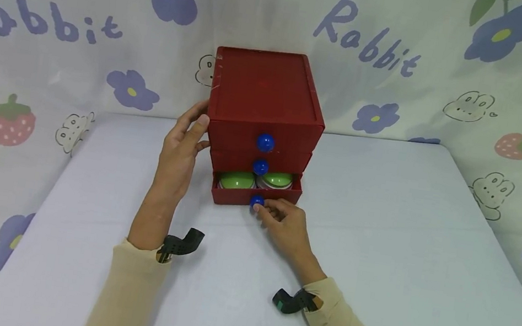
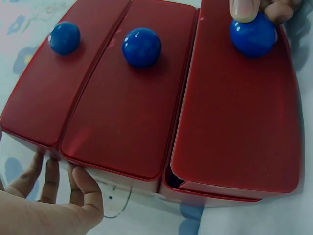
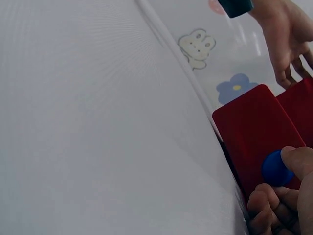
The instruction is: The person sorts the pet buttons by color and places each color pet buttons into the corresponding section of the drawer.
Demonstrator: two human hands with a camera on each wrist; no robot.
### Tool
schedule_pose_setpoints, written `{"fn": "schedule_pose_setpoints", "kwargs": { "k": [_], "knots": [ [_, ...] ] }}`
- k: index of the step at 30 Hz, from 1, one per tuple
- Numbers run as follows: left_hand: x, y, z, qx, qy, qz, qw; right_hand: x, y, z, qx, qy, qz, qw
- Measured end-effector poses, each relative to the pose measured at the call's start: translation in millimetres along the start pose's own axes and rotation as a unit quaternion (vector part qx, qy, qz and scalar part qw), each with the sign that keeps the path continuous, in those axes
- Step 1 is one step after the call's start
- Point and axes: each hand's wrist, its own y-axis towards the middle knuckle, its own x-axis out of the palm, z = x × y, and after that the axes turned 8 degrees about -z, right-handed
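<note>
A red drawer cabinet (image 1: 266, 88) with blue round knobs stands at the back of the table. Its bottom drawer (image 1: 231, 197) is pulled partway out, and two green-topped round things (image 1: 237, 180) with pale rims show inside. My right hand (image 1: 286, 228) pinches the lowest blue knob (image 3: 275, 169) between thumb and fingers, seen also at the top right of the left wrist view. Against the cabinet's left side rests my left hand (image 1: 179, 157), its fingers extended along the wall. The upper drawers (image 2: 129, 93) are closed.
The white-covered table (image 1: 389, 248) spreads around the cabinet. Behind it hangs a cloth (image 1: 272, 8) printed with flowers, rabbits and strawberries, close to the cabinet's back. Each wrist carries a black camera mount (image 1: 185, 241).
</note>
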Motion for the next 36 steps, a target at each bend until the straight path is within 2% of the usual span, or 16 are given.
{"fn": "schedule_pose_setpoints", "kwargs": {
  "k": [10,17,36],
  "knots": [
    [0.3,-0.1,-0.4,-0.006,0.009,0.002,0.9999,-0.8,2.0,1.5,0.001,-0.009,-0.001,1.000],
    [1.2,1.2,-0.9,0.004,-0.010,-0.005,0.9999,-0.9,5.2,3.1,-0.003,-0.014,0.003,1.000],
    [0.5,1.4,-0.3,0.003,-0.019,-0.001,0.9998,-1.5,17.5,3.9,-0.006,-0.004,-0.003,1.000]
  ]
}}
